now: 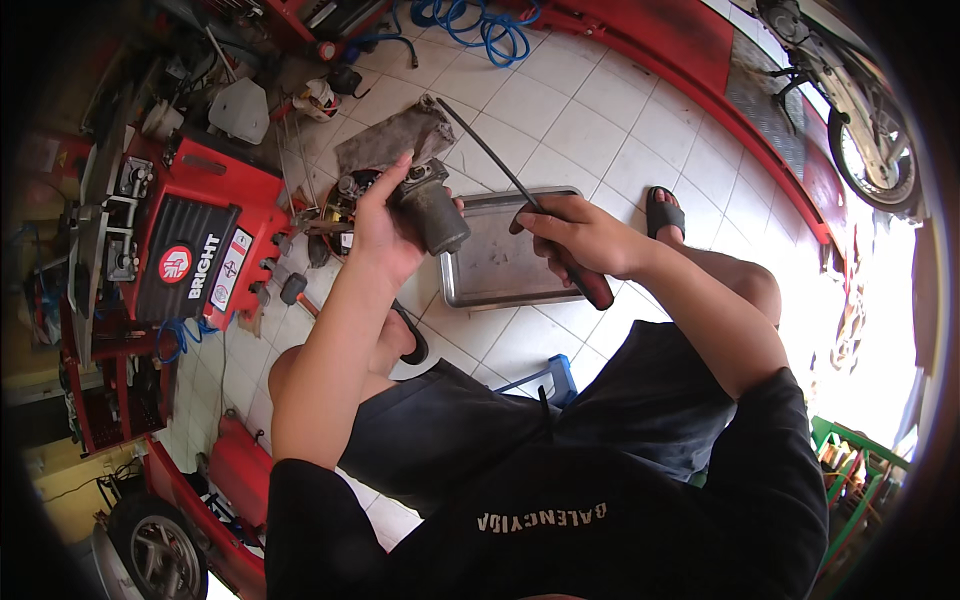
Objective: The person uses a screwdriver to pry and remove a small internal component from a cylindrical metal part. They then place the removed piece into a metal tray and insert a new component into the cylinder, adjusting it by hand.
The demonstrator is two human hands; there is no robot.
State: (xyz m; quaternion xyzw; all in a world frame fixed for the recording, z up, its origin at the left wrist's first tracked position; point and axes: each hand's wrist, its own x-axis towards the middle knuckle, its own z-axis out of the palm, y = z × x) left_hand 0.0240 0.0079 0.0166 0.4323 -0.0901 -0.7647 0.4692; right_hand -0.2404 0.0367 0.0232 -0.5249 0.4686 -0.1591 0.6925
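My left hand (388,222) is closed round a dirty grey metal engine part (436,218) with a rounded cylindrical body, lifted off the floor. A wider, dusty grey-brown piece (385,140) extends beyond the fingers; whether it is joined to the part I cannot tell. In my right hand (575,235) is a long screwdriver (490,155), gripped by its dark red and black handle. Its thin shaft slants up and left, the tip ending beside the far end of the grey-brown piece; contact is unclear. Below and between both hands lies a shallow metal tray (500,270) on the tiles.
Left stands a red and black machine (180,240), with a hammer (294,290) on the floor beside it. Blue hose (490,35) coils at the far side. A red lift platform (690,90) carries a motorcycle (865,130) at right. A blue stool (563,380) shows between my legs.
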